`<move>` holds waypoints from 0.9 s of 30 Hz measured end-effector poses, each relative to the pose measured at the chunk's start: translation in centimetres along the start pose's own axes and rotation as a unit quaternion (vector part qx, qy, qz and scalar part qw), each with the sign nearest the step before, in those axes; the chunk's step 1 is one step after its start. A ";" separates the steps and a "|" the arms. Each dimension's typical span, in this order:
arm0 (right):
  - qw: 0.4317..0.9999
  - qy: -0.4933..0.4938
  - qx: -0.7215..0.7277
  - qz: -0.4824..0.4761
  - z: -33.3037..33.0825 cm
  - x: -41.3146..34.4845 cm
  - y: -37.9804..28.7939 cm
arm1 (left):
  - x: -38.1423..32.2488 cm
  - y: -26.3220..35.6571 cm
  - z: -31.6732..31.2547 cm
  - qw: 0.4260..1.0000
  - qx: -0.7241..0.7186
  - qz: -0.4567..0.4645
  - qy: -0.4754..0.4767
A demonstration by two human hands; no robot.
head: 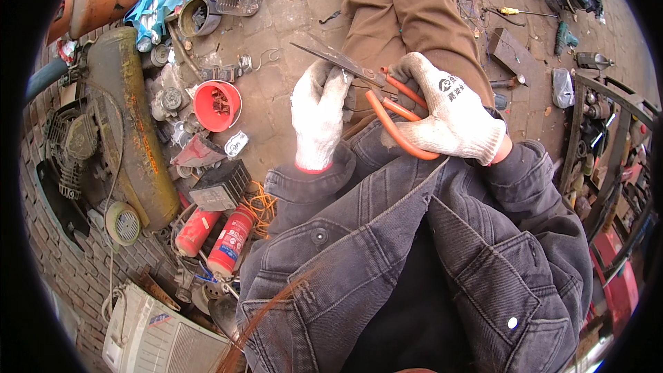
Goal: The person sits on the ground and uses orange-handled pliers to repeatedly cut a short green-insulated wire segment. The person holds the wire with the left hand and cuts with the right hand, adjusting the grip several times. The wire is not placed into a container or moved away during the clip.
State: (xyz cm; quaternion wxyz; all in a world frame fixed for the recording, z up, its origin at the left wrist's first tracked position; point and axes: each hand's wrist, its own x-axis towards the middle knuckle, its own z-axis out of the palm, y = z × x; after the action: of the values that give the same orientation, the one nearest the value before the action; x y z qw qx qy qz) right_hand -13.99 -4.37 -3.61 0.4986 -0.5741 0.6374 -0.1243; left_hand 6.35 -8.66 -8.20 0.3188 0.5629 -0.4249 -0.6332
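Note:
A pair of scissors (pixel 357 70) with orange plastic-covered handles lies across my lap, its worn metal blades pointing to the upper left. My right hand (pixel 440 109), in a white work glove bearing dark print, is closed around the orange handles. One orange handle loop curves below its fingers. My left hand (pixel 321 114), in a similar glove, is beside the blades, thumb and fingers pinched together. A small pale bit shows at the fingertips, too small to identify. Whether the left fingers also touch the blade is unclear.
At the left, a red bucket (pixel 217 106) holds reddish-brown scraps near a rusty yellow-green cylinder (pixel 140 129). Red fire extinguishers (pixel 230 241) lie lower down by tangled orange cord. Beyond my outstretched legs are loose wires, a screwdriver (pixel 523 12) and a dark metal block (pixel 513 57). A metal rack (pixel 603 186) stands right.

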 end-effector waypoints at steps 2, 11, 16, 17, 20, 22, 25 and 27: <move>0.999 0.016 -0.021 -0.025 0.1 0.0 0.1 | 0.0 0.0 -0.2 1.000 0.011 0.000 -0.005; 0.993 0.061 -0.054 -0.087 0.4 -0.1 1.0 | -0.4 -0.2 -0.9 0.999 -0.039 -0.007 -0.019; 0.993 0.058 -0.059 -0.089 0.4 -0.2 1.0 | -0.1 -1.3 -0.8 0.997 -0.051 0.048 0.028; 0.993 0.057 -0.056 -0.089 0.4 -0.2 1.0 | 0.0 -1.4 -0.7 0.998 -0.038 0.035 0.043; 0.994 0.046 -0.050 -0.086 0.2 -0.2 0.9 | -0.3 -0.5 -1.3 0.996 -0.066 0.018 -0.052; 0.995 0.039 -0.047 -0.081 0.2 -0.2 0.8 | -0.4 0.0 -1.1 0.999 -0.013 -0.001 -0.043; 0.996 0.037 -0.042 -0.076 0.2 -0.1 0.8 | -0.4 0.6 -0.7 0.999 0.019 -0.017 -0.027; 0.996 0.031 -0.047 -0.062 0.3 0.0 0.7 | -0.3 0.8 -0.5 0.999 0.021 -0.023 -0.026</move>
State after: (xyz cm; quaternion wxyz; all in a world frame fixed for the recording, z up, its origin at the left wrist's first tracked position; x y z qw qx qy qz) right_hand -14.15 -4.01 -4.27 0.4422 -0.6313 0.6210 -0.1426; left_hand 6.84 -8.82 -7.29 0.2811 0.5626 -0.4334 -0.6454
